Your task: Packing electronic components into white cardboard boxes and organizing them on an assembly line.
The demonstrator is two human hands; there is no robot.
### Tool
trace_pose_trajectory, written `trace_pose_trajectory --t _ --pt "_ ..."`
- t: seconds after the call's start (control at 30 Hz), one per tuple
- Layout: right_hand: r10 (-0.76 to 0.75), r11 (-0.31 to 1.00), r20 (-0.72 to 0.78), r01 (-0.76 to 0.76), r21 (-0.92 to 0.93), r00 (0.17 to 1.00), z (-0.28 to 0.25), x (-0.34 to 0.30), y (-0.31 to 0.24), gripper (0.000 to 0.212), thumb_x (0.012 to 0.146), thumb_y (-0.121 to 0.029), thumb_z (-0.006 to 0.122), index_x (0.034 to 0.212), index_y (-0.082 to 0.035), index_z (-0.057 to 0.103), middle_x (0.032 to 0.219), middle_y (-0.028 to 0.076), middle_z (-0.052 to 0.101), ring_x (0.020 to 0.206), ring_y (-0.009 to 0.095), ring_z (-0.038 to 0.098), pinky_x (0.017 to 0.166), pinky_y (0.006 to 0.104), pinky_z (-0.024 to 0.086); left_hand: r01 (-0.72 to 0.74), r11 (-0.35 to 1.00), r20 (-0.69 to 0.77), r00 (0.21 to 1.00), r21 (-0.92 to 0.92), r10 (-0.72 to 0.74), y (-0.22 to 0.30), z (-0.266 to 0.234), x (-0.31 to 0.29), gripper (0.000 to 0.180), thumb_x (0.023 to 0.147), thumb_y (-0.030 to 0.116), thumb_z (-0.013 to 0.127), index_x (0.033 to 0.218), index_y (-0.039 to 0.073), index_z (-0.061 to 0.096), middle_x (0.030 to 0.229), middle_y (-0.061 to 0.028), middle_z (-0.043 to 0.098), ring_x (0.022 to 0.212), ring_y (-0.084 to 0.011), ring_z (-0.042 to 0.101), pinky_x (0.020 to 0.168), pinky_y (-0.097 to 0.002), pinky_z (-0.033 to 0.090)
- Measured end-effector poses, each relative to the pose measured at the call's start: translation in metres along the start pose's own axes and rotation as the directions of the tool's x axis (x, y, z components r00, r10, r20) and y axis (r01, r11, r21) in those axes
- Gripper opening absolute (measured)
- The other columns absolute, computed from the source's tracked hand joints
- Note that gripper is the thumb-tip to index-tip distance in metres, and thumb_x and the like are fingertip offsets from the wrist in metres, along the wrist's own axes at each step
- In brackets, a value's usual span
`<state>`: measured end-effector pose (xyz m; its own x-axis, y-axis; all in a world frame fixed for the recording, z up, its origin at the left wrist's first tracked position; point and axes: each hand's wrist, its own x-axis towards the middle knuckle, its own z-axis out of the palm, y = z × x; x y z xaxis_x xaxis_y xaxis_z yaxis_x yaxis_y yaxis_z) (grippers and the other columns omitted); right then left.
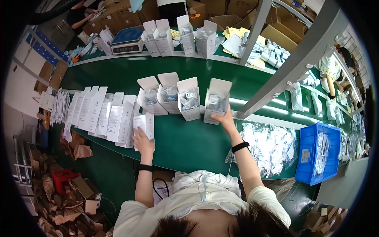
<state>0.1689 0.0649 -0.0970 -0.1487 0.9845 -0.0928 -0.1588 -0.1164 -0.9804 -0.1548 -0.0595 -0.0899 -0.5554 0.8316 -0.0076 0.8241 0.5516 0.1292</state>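
Observation:
My right hand (226, 119) grips an open white carton (212, 116) at its lower right corner, thumb across the near face. Inside that carton lies a clear-bagged grey-white part (215, 102). My left hand (143, 141) is closed on a narrow white carton (143, 121), which leans at the near right end of a row of flat white cartons (114, 125). Between my hands, farther back, stand three more open cartons (190, 113), lids raised, each with bagged parts in it.
Small clear bags (268, 148) are heaped to the right, beside a blue bin (304, 156) holding more bags. A slanted grey metal post (284, 75) rises there. Beyond the green belt (130, 69), a far ledge carries several open cartons (164, 45) and a blue-topped scale (127, 39).

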Motion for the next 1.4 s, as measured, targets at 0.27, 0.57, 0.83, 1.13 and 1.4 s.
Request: trace_pose_trajectory --t 0.27,0.57,0.83,1.13,1.4 --pt "-0.383 0.841 -0.038 0.331 -0.428 0.923 0.013 -0.018 -0.010 0.100 0.059 -0.018 0.076 0.135 -0.007 0.012 0.130 0.015 0.028 0.120 0.026 0.030 0.101 0.0362 0.024 -0.198 0.685 -0.363 0.926 -0.701 -0.104 -0.002 -0.054 -0.107 0.098 0.055 0.001 0.073 0.133 0.003 0.013 0.131 -0.0223 0.014 0.119 -0.0381 0.023 0.097 -0.0475 0.024" --pt "-0.330 0.870 0.279 0.406 -0.280 0.902 -0.015 -0.157 -0.062 0.087 0.068 -0.033 0.071 0.133 -0.005 0.021 0.130 0.015 0.034 0.121 0.024 0.032 0.099 0.0372 0.026 -0.873 0.300 -0.442 0.460 -0.386 0.770 0.147 -0.083 -0.137 0.098 0.059 0.016 0.077 0.131 0.002 0.013 0.127 -0.0267 0.021 0.107 -0.0391 0.033 0.090 -0.0484 0.031" --pt "0.088 0.926 0.534 0.128 -0.354 0.841 -0.127 -0.146 -0.090 0.069 0.071 -0.041 0.066 0.120 0.002 0.041 0.120 0.019 0.046 0.111 0.028 0.044 0.093 0.0343 0.034 -0.267 -0.079 -0.141 0.223 -0.961 0.965 0.235 -0.102 -0.118 0.093 0.061 0.017 0.076 0.132 0.011 0.016 0.129 -0.0179 0.025 0.112 -0.0324 0.037 0.094 -0.0402 0.032" --pt "-0.561 0.217 -0.632 -0.641 -0.736 0.535 -0.383 0.020 -0.073 0.059 0.070 -0.027 0.066 0.121 -0.011 0.042 0.117 0.022 0.045 0.106 0.039 0.044 0.087 0.0493 0.037 -0.532 0.079 -0.097 0.294 -0.843 0.951 0.218 -0.083 -0.104 0.073 0.061 0.011 0.071 0.121 0.013 0.030 0.124 -0.0168 0.026 0.115 -0.0337 0.030 0.094 -0.0416 0.030" --pt "-0.234 0.367 -0.746 -0.654 -0.662 0.624 -0.382 0.056 -0.052 0.043 0.074 -0.032 0.062 0.110 -0.014 0.046 0.111 0.013 0.044 0.107 0.034 0.041 0.085 0.0603 0.032 -0.500 0.216 -0.036 0.445 -0.839 0.895 0.209 -0.060 -0.093 0.059 0.060 0.015 0.070 0.108 0.012 0.036 0.121 -0.0181 0.028 0.114 -0.0338 0.032 0.092 -0.0424 0.030"
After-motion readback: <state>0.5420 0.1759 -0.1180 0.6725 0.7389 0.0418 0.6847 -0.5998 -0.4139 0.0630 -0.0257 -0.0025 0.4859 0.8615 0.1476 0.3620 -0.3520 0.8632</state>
